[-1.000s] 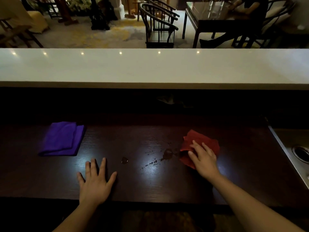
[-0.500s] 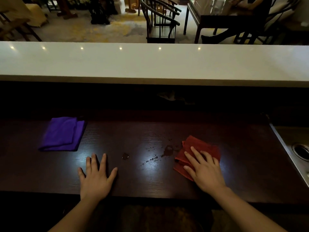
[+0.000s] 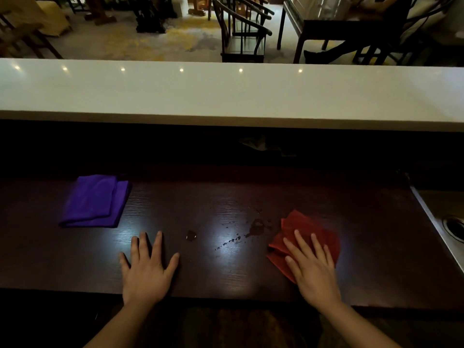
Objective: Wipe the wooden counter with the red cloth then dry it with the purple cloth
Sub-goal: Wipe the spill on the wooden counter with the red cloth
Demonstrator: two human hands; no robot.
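Spilled droplets (image 3: pixel 256 228) lie just left of my flat right hand (image 3: pixel 312 268), fingers straight, pressing the crumpled red cloth (image 3: pixel 301 227) onto the dark wooden counter (image 3: pixel 226 197).

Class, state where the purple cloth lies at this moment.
In the head view the purple cloth lies folded on the left part of the wooden counter, beyond and left of the left hand, not touching it.

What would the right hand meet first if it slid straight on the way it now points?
Likely only bare counter. The right hand lies flat on the red cloth, pointing away and slightly left; that line seems to pass right of the puddle, toward the dark back wall.
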